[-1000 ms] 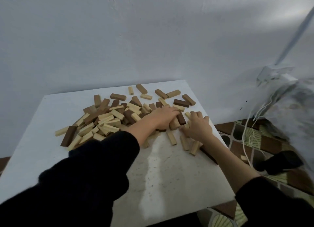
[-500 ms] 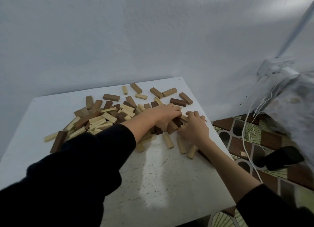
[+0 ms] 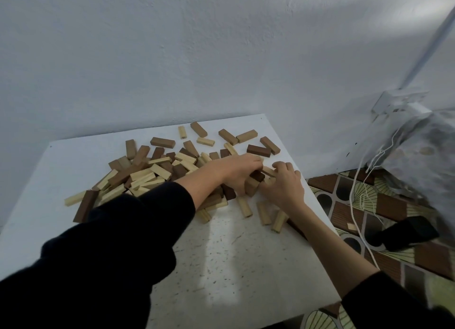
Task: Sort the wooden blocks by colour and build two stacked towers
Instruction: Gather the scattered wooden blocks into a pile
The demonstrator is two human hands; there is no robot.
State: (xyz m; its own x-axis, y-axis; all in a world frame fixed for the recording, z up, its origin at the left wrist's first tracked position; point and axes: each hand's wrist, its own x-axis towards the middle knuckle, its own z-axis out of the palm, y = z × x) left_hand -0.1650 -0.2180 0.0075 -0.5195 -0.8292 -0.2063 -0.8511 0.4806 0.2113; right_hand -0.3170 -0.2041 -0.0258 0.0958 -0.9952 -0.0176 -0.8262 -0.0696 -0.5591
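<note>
1. Right there on the white table (image 3: pixel 221 267), the wooden blocks (image 3: pixel 147 171) lie in a loose heap, pale and dark mixed, spread toward the far edge.
2. The left hand (image 3: pixel 236 171) curls over a small cluster of blocks (image 3: pixel 253 183) near the table's right side.
3. The right hand (image 3: pixel 283 186) pinches at that same cluster; fingers bent, touching it.
4. 3 pale blocks (image 3: pixel 262 211) lie just below the hands.

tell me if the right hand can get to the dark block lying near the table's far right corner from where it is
Probably yes. The right hand sits just in front of the dark block, which lies flat and uncovered, with only a few low blocks between them.
</note>
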